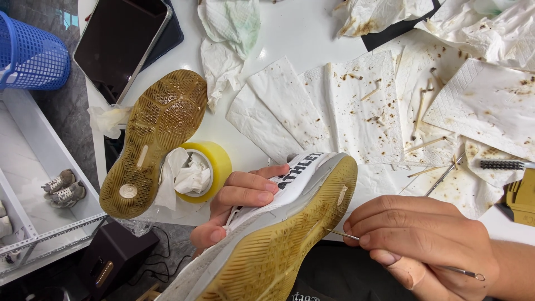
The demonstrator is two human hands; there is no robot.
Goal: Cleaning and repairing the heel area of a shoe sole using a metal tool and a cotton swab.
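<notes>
Nearest the camera, a white sneaker (278, 239) lies sole-up off the table's near edge, its long axis running from lower left to upper right. The left hand (234, 206) grips its upper, fingers curled together over the side. To the sole's right, the right hand (418, 234) pinches a thin metal pick (341, 236) between thumb and forefinger, tip touching the yellowed tread. A second sneaker (156, 139) rests sole-up on a yellow tape roll (214, 167) near the table's left edge, beside soiled paper towels (356, 111).
</notes>
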